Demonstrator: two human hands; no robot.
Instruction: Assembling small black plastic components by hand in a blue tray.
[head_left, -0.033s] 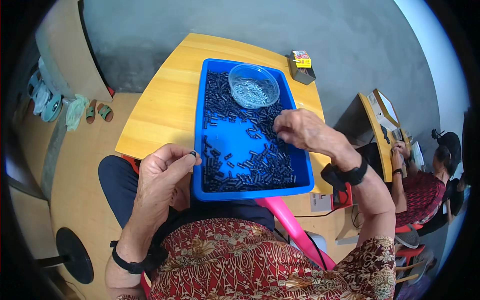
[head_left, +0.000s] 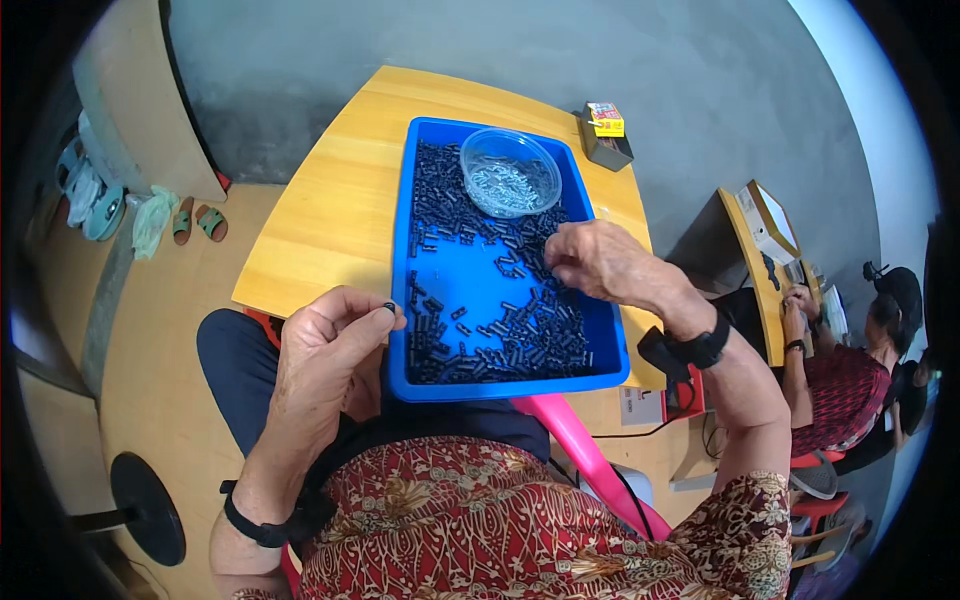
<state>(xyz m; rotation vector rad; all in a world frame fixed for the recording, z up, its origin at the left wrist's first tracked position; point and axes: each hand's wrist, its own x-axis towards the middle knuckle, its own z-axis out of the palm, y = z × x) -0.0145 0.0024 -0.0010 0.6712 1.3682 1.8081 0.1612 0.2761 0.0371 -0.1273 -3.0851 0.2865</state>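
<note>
My left hand (head_left: 325, 345) is closed in a pinch at the left wall of the blue tray (head_left: 402, 340). Between its thumb and forefinger is a small black cylindrical piece (head_left: 389, 307). Over the tray's right side, my right hand (head_left: 605, 262) has its fingers curled together just above the loose pieces; whether they hold anything is hidden. Many short black cylindrical pieces (head_left: 520, 345) lie scattered in the tray, around a bare blue patch. A clear round plastic bowl (head_left: 548, 165) sits at the tray's far end, with small silvery metal parts (head_left: 503, 186) inside.
The tray rests on a yellow wooden table (head_left: 330, 190). A dark box (head_left: 605, 148) with a yellow packet on it stands at the far right corner. Under the tray's near edge passes a pink chair part (head_left: 575, 445). Another person (head_left: 850, 385) sits at a table farther right.
</note>
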